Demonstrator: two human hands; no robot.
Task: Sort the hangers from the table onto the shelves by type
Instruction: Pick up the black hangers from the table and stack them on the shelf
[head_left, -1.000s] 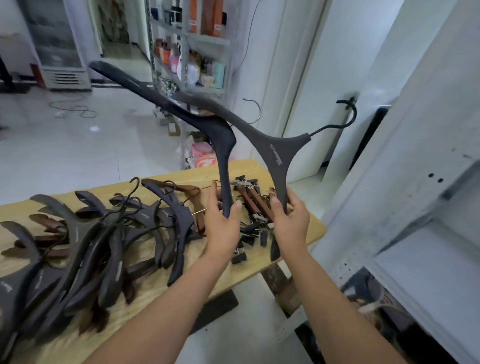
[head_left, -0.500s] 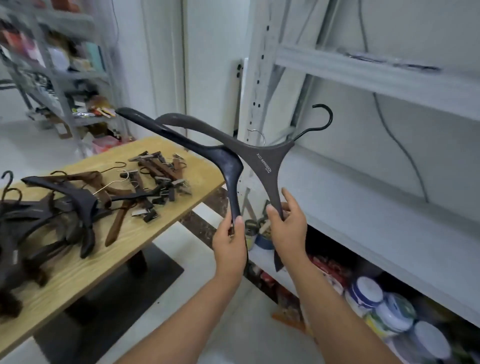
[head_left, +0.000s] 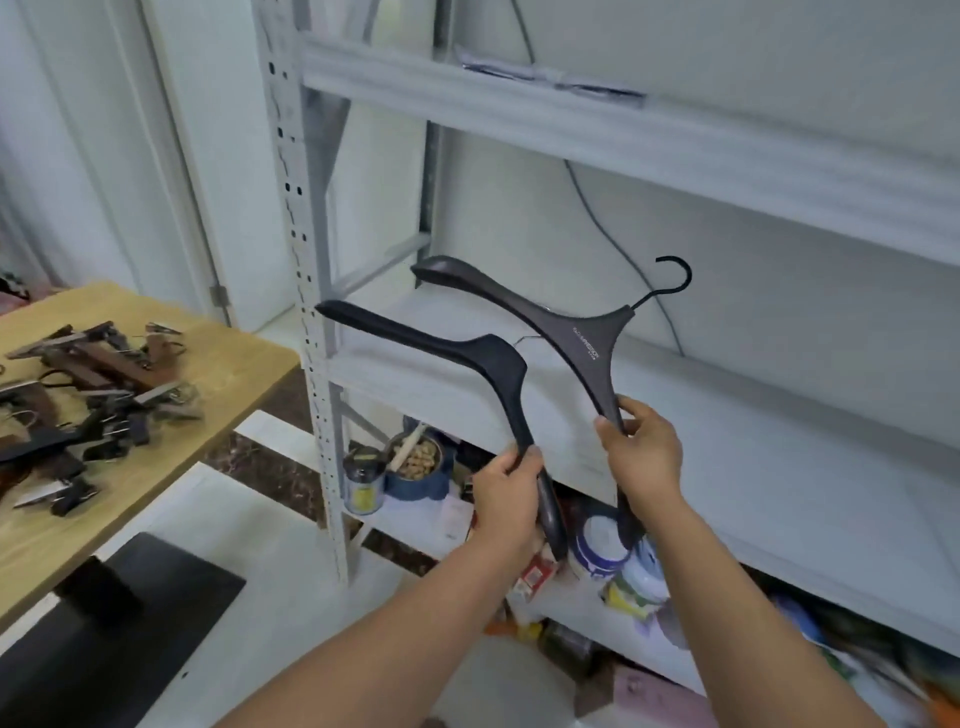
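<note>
Two black broad-shouldered coat hangers: one (head_left: 488, 364) clasped in the left hand (head_left: 506, 493), one (head_left: 582, 338) in the right hand (head_left: 641, 452), each by its lower arm, before the middle shelf (head_left: 727, 415). Rigid, likely light; arm grips suit.

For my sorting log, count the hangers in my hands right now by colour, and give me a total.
Black hanger, in the left hand: 1
Dark grey hanger with a black hook, in the right hand: 1
Total held: 2
</note>
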